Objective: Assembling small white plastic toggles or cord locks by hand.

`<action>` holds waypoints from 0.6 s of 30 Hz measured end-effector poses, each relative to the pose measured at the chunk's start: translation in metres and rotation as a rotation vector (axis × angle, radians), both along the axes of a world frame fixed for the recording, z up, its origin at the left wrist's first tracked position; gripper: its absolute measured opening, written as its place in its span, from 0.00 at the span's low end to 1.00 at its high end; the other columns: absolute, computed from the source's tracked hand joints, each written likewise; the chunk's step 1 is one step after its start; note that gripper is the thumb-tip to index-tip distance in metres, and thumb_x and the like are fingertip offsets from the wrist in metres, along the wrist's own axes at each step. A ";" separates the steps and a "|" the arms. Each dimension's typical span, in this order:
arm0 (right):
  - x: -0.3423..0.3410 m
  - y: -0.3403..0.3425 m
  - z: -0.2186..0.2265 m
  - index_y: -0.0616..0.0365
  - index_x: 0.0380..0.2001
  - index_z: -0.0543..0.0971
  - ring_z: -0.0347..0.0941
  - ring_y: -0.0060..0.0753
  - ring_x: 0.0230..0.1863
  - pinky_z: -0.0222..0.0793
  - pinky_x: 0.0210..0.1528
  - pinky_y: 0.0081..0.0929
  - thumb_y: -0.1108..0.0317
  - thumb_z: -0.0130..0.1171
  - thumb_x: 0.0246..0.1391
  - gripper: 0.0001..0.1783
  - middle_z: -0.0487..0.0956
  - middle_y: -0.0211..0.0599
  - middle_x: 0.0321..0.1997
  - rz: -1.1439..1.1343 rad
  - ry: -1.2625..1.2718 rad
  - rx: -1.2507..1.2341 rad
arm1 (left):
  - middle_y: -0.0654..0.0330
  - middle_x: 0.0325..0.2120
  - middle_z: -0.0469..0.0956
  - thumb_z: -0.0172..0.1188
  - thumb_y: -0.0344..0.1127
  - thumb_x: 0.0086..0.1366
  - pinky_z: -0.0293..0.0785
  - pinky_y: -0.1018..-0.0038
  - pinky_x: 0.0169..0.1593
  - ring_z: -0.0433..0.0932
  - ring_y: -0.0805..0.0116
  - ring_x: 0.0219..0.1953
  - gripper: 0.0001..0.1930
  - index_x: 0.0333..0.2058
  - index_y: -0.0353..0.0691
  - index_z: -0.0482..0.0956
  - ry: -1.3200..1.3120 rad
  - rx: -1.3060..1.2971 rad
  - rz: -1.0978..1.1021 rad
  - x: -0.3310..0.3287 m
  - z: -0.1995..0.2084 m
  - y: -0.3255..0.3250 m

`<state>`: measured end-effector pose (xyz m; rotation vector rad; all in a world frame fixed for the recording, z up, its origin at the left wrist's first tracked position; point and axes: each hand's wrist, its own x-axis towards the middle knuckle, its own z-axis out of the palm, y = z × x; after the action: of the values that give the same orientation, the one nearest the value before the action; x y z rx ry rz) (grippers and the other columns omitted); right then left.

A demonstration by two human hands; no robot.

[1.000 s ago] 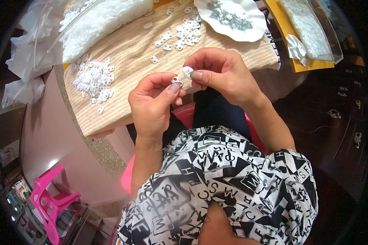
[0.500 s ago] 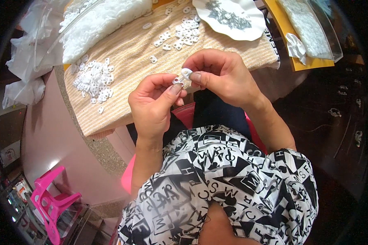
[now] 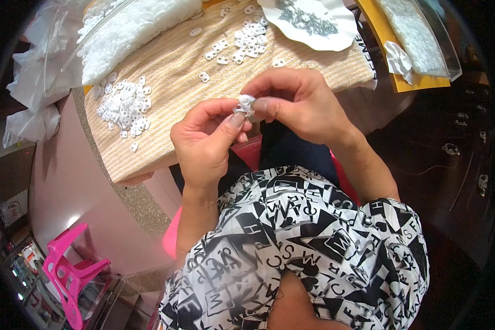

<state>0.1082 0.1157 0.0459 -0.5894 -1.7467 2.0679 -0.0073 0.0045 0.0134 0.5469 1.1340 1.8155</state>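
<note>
My left hand (image 3: 206, 135) is closed, pinching a small white plastic piece with holes (image 3: 238, 108) between thumb and index finger. From the other side, the thumb and index finger of my right hand (image 3: 305, 104) grip a white oval plastic piece (image 3: 246, 99) that is up against the left-hand piece. Fingertips hide much of both, so I cannot tell whether they are joined. Both hands are above the near edge of a striped cloth (image 3: 170, 99). Just beyond my right hand lies a loose two-holed white piece (image 3: 279, 62).
White piece piles lie on the cloth at left (image 3: 124, 107) and far middle (image 3: 250, 38). A scalloped white plate (image 3: 341, 38) holds small grey metal parts (image 3: 308, 19). Bulk white pieces fill containers at far left (image 3: 137, 38) and far right (image 3: 412, 38). A pink stool (image 3: 71, 275) stands lower left.
My right hand has moved slightly left, bringing the oval piece against the piece in my left hand. A loose white piece now shows beyond my right hand.
</note>
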 end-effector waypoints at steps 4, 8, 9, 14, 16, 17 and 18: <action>-0.003 -0.006 -0.001 0.69 0.33 0.72 0.74 0.23 0.27 0.72 0.30 0.17 0.81 0.49 0.48 0.07 0.76 0.37 0.27 -0.020 0.023 -0.057 | 0.54 0.25 0.75 0.55 0.20 0.53 0.71 0.83 0.25 0.74 0.74 0.23 0.08 0.33 0.27 0.72 0.023 0.003 -0.004 -0.001 0.000 0.000; -0.002 -0.005 0.002 0.70 0.32 0.73 0.74 0.23 0.27 0.73 0.31 0.18 0.80 0.50 0.48 0.07 0.76 0.37 0.27 -0.033 -0.019 -0.007 | 0.56 0.24 0.76 0.56 0.20 0.52 0.71 0.84 0.25 0.73 0.76 0.23 0.07 0.33 0.28 0.73 -0.017 0.019 0.000 0.000 0.001 0.000; -0.002 -0.004 0.002 0.71 0.32 0.73 0.74 0.23 0.28 0.73 0.31 0.18 0.80 0.50 0.48 0.07 0.76 0.38 0.27 -0.041 -0.032 0.022 | 0.56 0.24 0.76 0.56 0.20 0.52 0.71 0.84 0.25 0.73 0.76 0.23 0.07 0.33 0.28 0.73 -0.015 0.020 0.001 -0.001 0.001 0.000; -0.001 -0.003 -0.001 0.68 0.32 0.75 0.73 0.20 0.25 0.71 0.27 0.15 0.78 0.52 0.48 0.07 0.77 0.35 0.26 -0.043 -0.014 0.062 | 0.55 0.27 0.75 0.58 0.20 0.51 0.72 0.82 0.28 0.74 0.74 0.26 0.10 0.35 0.28 0.71 -0.023 0.129 -0.069 -0.006 -0.007 0.001; -0.001 -0.003 0.000 0.67 0.32 0.76 0.72 0.19 0.24 0.70 0.26 0.14 0.77 0.53 0.47 0.07 0.77 0.34 0.25 -0.034 -0.024 0.093 | 0.56 0.27 0.75 0.58 0.20 0.51 0.72 0.82 0.30 0.74 0.73 0.27 0.12 0.36 0.28 0.71 -0.010 0.147 -0.051 -0.005 -0.008 0.001; 0.000 -0.003 0.000 0.66 0.32 0.76 0.72 0.18 0.23 0.68 0.24 0.13 0.77 0.54 0.47 0.07 0.77 0.33 0.24 -0.033 -0.027 0.047 | 0.56 0.28 0.75 0.59 0.21 0.50 0.72 0.81 0.32 0.74 0.73 0.27 0.14 0.37 0.28 0.70 0.001 0.164 -0.032 -0.004 -0.008 0.002; 0.000 -0.003 -0.001 0.65 0.32 0.77 0.71 0.17 0.22 0.67 0.23 0.12 0.77 0.54 0.47 0.07 0.77 0.32 0.23 -0.033 -0.031 0.001 | 0.56 0.28 0.75 0.59 0.21 0.50 0.72 0.81 0.32 0.74 0.73 0.27 0.14 0.37 0.28 0.70 0.003 0.165 -0.034 -0.003 -0.008 0.002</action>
<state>0.1081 0.1125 0.0454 -0.6482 -1.7431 2.0461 -0.0104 0.0064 0.0050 0.6605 0.9762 1.8893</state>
